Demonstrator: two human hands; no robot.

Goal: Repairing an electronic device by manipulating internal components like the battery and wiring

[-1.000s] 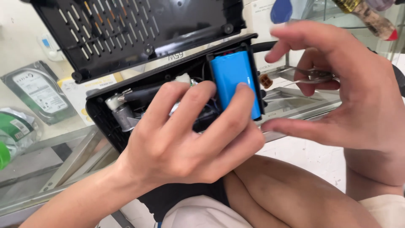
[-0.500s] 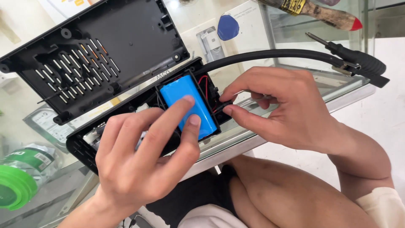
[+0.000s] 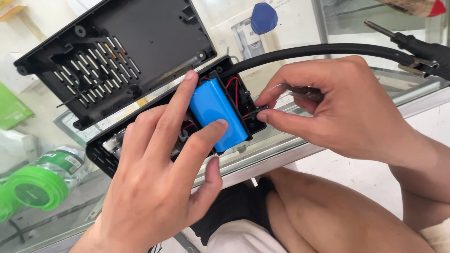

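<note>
Left hand (image 3: 154,187) has its fingers spread, two fingertips pressing the blue battery (image 3: 218,114) sitting in the open black case (image 3: 110,150) (lid (image 3: 112,51) flipped up behind). Right hand (image 3: 337,110) pinches a small black connector (image 3: 260,110) beside it.

green package (image 3: 10,108) far left, white leaflet (image 3: 281,33) under glass, top centre

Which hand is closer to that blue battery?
Left. The left hand has fingers resting on the blue battery; the right hand pinches the wires just beside it.
</note>
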